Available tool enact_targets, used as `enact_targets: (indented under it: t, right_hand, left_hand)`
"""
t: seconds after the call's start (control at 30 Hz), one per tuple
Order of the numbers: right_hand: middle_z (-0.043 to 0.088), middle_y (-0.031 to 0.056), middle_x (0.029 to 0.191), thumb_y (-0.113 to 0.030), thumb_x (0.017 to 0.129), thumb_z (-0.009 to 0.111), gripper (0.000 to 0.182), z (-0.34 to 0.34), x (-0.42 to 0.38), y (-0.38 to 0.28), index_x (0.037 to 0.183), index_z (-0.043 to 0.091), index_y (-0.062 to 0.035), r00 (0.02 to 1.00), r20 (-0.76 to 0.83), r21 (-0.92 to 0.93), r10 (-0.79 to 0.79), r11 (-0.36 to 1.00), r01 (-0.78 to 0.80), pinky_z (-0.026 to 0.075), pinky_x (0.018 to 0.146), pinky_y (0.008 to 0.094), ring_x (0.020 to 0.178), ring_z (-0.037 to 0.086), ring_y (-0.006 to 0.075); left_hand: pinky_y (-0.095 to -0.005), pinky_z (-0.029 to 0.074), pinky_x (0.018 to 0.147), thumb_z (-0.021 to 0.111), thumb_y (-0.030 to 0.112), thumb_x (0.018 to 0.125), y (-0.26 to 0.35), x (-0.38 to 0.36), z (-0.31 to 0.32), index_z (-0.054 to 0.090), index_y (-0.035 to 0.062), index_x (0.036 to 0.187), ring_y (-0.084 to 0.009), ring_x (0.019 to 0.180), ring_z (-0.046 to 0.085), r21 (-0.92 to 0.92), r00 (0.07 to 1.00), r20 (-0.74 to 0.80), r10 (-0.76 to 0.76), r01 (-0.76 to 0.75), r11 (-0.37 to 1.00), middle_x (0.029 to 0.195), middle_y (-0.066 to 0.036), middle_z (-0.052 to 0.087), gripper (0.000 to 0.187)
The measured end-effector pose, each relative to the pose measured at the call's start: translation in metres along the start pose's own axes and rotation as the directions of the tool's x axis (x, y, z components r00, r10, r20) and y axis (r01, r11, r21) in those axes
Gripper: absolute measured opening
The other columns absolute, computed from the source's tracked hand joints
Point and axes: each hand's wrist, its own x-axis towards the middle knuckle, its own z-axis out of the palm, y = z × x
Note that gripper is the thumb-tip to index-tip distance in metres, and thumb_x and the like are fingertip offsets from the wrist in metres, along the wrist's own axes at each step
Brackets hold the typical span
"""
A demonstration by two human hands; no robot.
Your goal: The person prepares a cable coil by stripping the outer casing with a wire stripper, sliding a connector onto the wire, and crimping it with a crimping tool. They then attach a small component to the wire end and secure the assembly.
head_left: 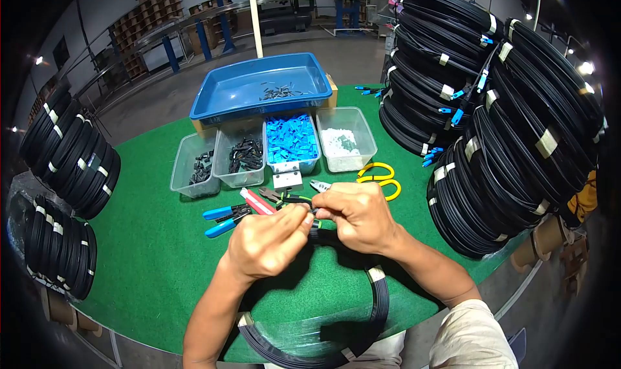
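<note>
My left hand [268, 239] and my right hand [356, 217] meet over the mat, fingers closed in a pinch. Between the fingertips shows a small dark piece [314, 211] that looks like the end of a black cable; most of it is hidden. Below the hands a coil of black cable [381, 301], bound with pale tape, lies at the table's near edge. Just beyond my fingers are pliers with dark jaws [270, 195], a red cutter knife [257, 201], a blue-handled stripping tool [221, 220] and yellow-handled scissors [390, 186].
Clear bins hold black parts [239, 155], blue connectors [291, 139] and white pieces [341, 142]. Behind them a blue tray [220, 91] contains small black bits. Tall stacks of black cable coils [511, 155] stand right, more coils [74, 155] left. Green mat [142, 259] covers the table.
</note>
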Motion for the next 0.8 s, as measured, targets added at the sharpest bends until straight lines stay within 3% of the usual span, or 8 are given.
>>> enact_targets:
  t: [0.03, 0.1, 0.17, 0.27, 0.37, 0.67, 0.77, 0.8]
  right_hand:
    - [0.064, 0.0132, 0.070, -0.007, 0.075, 0.067, 0.013, 0.001, -0.001, 0.001, 0.087, 0.068, -0.0010, 0.995, 0.026, 0.071, 0.096, 0.993, -0.098, 0.049, 0.059, 0.0425, 0.066, 0.064, 0.0312]
    - [0.066, 0.0167, 0.072, -0.008, 0.081, 0.068, 0.010, -0.004, 0.005, -0.001, 0.085, 0.068, 0.0000, 0.985, 0.071, 0.165, 0.155, 0.972, -0.164, 0.050, 0.063, 0.0434, 0.069, 0.065, 0.0339]
    - [0.066, 0.0169, 0.074, -0.010, 0.084, 0.068, 0.010, -0.014, 0.011, 0.001, 0.086, 0.067, 0.0003, 0.936, 0.251, 0.188, 0.245, 0.937, -0.295, 0.051, 0.066, 0.0434, 0.071, 0.066, 0.0340]
    - [0.067, 0.0163, 0.078, -0.011, 0.086, 0.067, 0.011, -0.011, 0.009, 0.019, 0.092, 0.065, -0.0017, 0.976, 0.205, 0.146, 0.070, 0.984, -0.101, 0.052, 0.065, 0.0429, 0.072, 0.067, 0.0340]
    - [0.069, 0.0135, 0.082, -0.007, 0.084, 0.065, 0.018, -0.014, 0.008, 0.026, 0.101, 0.062, -0.0052, 0.971, 0.239, 0.041, -0.027, 0.999, 0.018, 0.052, 0.063, 0.0413, 0.074, 0.068, 0.0328]
    - [0.072, 0.0116, 0.091, 0.004, 0.070, 0.062, 0.069, -0.020, 0.010, 0.021, 0.136, 0.048, -0.0138, 0.946, 0.324, -0.074, -0.009, 0.997, 0.035, 0.056, 0.065, 0.0424, 0.080, 0.070, 0.0308]
    - [0.071, 0.0127, 0.105, 0.008, 0.069, 0.066, 0.067, -0.019, 0.010, 0.029, 0.132, 0.055, -0.0125, 0.925, 0.364, -0.054, -0.111, 0.989, 0.140, 0.057, 0.066, 0.0378, 0.082, 0.073, 0.0270]
    - [0.071, 0.0117, 0.101, 0.008, 0.067, 0.067, 0.069, -0.018, 0.008, 0.030, 0.132, 0.057, -0.0141, 0.922, 0.370, -0.089, -0.113, 0.984, 0.156, 0.055, 0.065, 0.0376, 0.079, 0.071, 0.0274]
  left_hand:
    - [-0.0306, 0.058, 0.057, 0.069, 0.001, 0.073, 0.000, 0.000, -0.001, 0.067, -0.0055, 0.086, -0.0256, 0.079, 0.072, 0.087, 0.997, 0.022, 0.077, -0.078, 0.993, 0.091, -0.017, 0.069, 0.015]
    - [-0.0309, 0.059, 0.059, 0.069, -0.001, 0.072, -0.006, -0.007, 0.006, 0.067, -0.0052, 0.087, -0.0256, 0.080, 0.072, 0.043, 0.997, -0.018, 0.077, -0.076, 0.996, 0.091, -0.016, 0.069, 0.016]
    - [-0.0282, 0.056, 0.055, 0.075, -0.002, 0.070, -0.011, -0.005, 0.005, 0.071, 0.0013, 0.099, -0.0203, 0.070, 0.073, -0.068, 0.995, -0.024, -0.093, 0.091, 0.994, 0.086, -0.010, 0.074, 0.029]
    - [-0.0258, 0.056, 0.057, 0.085, 0.003, 0.068, -0.014, -0.005, 0.009, 0.069, 0.0041, 0.115, -0.0183, 0.067, 0.074, -0.250, 0.929, -0.069, -0.365, 0.338, 0.907, 0.077, -0.008, 0.074, 0.050]
    - [-0.0243, 0.058, 0.067, 0.086, 0.007, 0.069, -0.022, -0.014, 0.012, 0.058, 0.0020, 0.132, -0.0163, 0.074, 0.074, -0.325, 0.880, -0.054, -0.473, 0.432, 0.841, 0.083, -0.010, 0.075, 0.070]
    - [-0.0254, 0.059, 0.070, 0.079, 0.002, 0.076, -0.029, -0.023, 0.007, 0.057, -0.0003, 0.132, -0.0188, 0.082, 0.074, -0.509, 0.781, 0.052, -0.623, 0.557, 0.656, 0.088, -0.014, 0.075, 0.060]
    - [-0.0254, 0.059, 0.071, 0.076, -0.001, 0.077, -0.030, -0.022, 0.003, 0.058, -0.0006, 0.131, -0.0183, 0.082, 0.074, -0.514, 0.773, 0.071, -0.630, 0.570, 0.642, 0.088, -0.015, 0.074, 0.057]
    - [-0.0257, 0.059, 0.072, 0.075, -0.003, 0.077, -0.028, -0.020, 0.002, 0.058, -0.0008, 0.131, -0.0187, 0.083, 0.074, -0.498, 0.792, 0.057, -0.607, 0.550, 0.671, 0.089, -0.015, 0.074, 0.056]
